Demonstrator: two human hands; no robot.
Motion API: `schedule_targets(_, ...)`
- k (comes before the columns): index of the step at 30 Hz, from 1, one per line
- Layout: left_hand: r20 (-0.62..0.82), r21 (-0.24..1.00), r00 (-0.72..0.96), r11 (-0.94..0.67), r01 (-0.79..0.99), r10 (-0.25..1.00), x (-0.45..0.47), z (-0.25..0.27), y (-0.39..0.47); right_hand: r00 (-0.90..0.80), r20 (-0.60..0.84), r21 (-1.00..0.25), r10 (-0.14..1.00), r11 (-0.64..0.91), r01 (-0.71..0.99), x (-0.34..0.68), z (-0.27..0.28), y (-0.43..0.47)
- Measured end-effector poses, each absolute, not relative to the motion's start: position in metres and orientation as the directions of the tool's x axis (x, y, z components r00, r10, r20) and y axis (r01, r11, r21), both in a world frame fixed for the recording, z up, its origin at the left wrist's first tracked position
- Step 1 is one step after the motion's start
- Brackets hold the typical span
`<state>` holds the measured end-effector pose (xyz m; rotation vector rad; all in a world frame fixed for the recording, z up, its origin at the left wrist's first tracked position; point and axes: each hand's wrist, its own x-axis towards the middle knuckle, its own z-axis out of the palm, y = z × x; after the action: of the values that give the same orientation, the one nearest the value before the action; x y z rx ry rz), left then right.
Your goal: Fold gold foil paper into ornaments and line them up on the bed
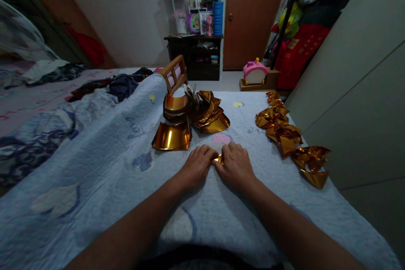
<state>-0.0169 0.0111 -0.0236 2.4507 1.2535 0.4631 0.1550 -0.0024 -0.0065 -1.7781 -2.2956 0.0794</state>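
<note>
Side by side over the bed, my left hand (199, 163) and my right hand (236, 162) have their fingers closed on one piece of shiny gold foil paper (219, 159). Only a small part of this piece shows between the thumbs; my hands hide the rest. Beyond my left hand lies a fanned pile of curved gold foil sheets (174, 135). Off to the right, a row of folded gold foil pieces (276, 124) runs along the bed's edge, the nearest one lying apart at the front.
A light blue quilt (126, 202) with heart shapes covers the bed. Behind the pile stands a small wooden frame (174, 74). Crumpled clothes (123, 86) lie to the left. At the back are a dark cabinet (194, 59), a wooden door (253, 17) and a pink toy (255, 71).
</note>
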Motion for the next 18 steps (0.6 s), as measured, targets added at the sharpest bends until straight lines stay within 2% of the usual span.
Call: schedule_targets(18,0.116,0.453,0.577,-0.56,0.694,0.809,-0.021,-0.022,0.01,-0.178,0.124,-0.247,0.976,0.204,0.947,0.199,-0.01,0.003)
